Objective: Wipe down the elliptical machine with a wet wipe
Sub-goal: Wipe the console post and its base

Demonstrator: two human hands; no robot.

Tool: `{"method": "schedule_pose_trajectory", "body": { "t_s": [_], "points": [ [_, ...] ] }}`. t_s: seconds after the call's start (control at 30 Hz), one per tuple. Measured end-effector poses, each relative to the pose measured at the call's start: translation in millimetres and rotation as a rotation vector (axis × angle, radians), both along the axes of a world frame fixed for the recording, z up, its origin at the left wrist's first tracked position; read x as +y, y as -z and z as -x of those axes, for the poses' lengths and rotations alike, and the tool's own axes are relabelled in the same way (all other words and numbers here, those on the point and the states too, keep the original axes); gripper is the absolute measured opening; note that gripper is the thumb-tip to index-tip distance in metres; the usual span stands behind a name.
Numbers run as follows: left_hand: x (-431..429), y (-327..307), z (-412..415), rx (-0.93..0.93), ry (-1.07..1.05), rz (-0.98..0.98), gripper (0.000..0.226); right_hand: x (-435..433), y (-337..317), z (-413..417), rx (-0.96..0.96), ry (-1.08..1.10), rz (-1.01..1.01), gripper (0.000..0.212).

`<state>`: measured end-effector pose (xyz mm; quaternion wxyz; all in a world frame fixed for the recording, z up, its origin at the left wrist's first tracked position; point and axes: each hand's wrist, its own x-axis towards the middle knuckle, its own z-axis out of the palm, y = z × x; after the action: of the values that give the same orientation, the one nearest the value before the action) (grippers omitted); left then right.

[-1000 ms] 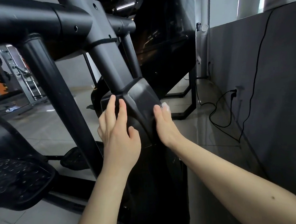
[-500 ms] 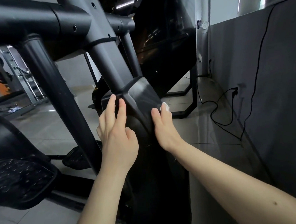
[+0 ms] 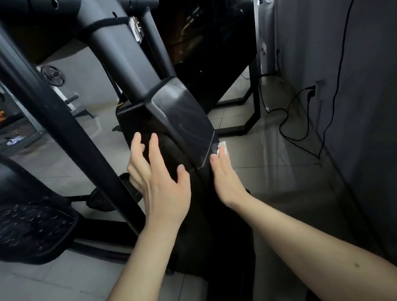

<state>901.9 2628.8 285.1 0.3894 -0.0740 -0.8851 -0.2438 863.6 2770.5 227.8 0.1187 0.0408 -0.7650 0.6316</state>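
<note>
The black elliptical machine fills the left and middle of the head view, with its glossy plastic shroud (image 3: 177,119) in the centre under the upright post. My left hand (image 3: 162,175) lies flat with straight fingers against the shroud's left face. On the shroud's right side, my right hand (image 3: 226,174) presses the white wet wipe (image 3: 222,148) with straight fingers; only a small crumpled bit of wipe shows past the fingertips.
A thick black swing arm (image 3: 53,125) runs diagonally at the left, with a studded foot pedal (image 3: 29,228) below it. A grey wall (image 3: 362,95) stands close on the right, with black cables (image 3: 292,122) plugged in low. Another black machine (image 3: 210,34) is behind.
Both hands have slid down the shroud, the right one carrying the wipe lower along the right edge. The view has tipped downward and closer to the machine.
</note>
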Motion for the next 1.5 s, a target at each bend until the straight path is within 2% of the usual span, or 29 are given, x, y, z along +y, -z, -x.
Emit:
{"method": "schedule_pose_trajectory", "body": {
  "t_s": [0.1,0.2,0.27,0.33,0.43,0.5,0.67,0.8,0.87,0.93,1.0,1.03,1.1,1.2,1.3,1.37,1.5],
  "points": [
    [3.4,17.0,-5.7,-0.028,-0.006,-0.024,0.087,-3.8,-7.1,0.3,0.095,-0.011,0.033,0.062],
    [6.5,28.7,-8.3,-0.05,-0.011,-0.006,0.098,-7.0,-22.9,7.9,0.179,-0.017,0.05,0.048],
    [6.9,33.7,-8.1,-0.05,-0.019,0.016,0.101,-5.6,-13.1,10.9,0.16,-0.015,0.036,0.056],
    [6.3,37.4,-7.5,-0.057,-0.032,0.037,0.104,0.2,10.1,8.7,0.054,-0.002,0.058,0.063],
    [3.3,41.3,-6.9,-0.056,-0.04,0.075,0.105,9.3,44.3,-0.2,-0.225,0.017,0.107,0.066],
    [2.1,42.8,-5.4,-0.038,-0.033,0.078,0.104,12.7,47.8,0.6,-0.3,0.027,0.129,0.067],
    [3.5,46.9,-0.7,-0.001,-0.028,0.057,0.101,-7.7,0.9,-3.8,0.053,0.002,0.127,0.062],
    [3.9,51.0,2.8,0.019,-0.019,0.058,0.098,-21.0,7.8,-14.0,0.167,0.025,0.048,0.06],
    [3.0,53.4,3.6,0.016,-0.018,0.068,0.097,-19.3,34.8,-20.0,0.112,0.051,0.047,0.06],
    [2.2,56.4,4.0,0.022,-0.008,0.073,0.095,-14.2,57.5,-25.8,-0.054,0.059,0.07,0.062],
    [2.3,60.3,4.6,0.036,0.003,0.076,0.093,-10.1,63.9,-31.9,-0.206,0.056,0.079,0.064],
    [2.6,62.2,5.1,0.044,0.005,0.076,0.092,-10.2,59.7,-34.4,-0.22,0.048,0.09,0.064],
    [2.5,65.0,7.6,0.062,0.011,0.071,0.09,-16.2,39.0,-39.1,-0.1,0.024,0.104,0.062],
    [0.0,69.5,11.6,0.105,0.022,0.082,0.082,-32.1,13.6,-45.2,0.143,-0.005,0.02,0.061],
    [-2.2,71.9,12.3,0.098,0.032,0.107,0.082,-30.4,27.5,-38.1,0.207,0.032,-0.025,0.059],
    [-1.4,71.2,12.1,0.082,0.02,0.116,0.084,-23.2,49.4,-33.8,0.125,0.057,-0.008,0.059],
    [2.2,71.9,11.5,0.06,0.013,0.109,0.085,-8.7,84.3,-40.1,-0.236,0.054,0.071,0.062]
  ]
}}
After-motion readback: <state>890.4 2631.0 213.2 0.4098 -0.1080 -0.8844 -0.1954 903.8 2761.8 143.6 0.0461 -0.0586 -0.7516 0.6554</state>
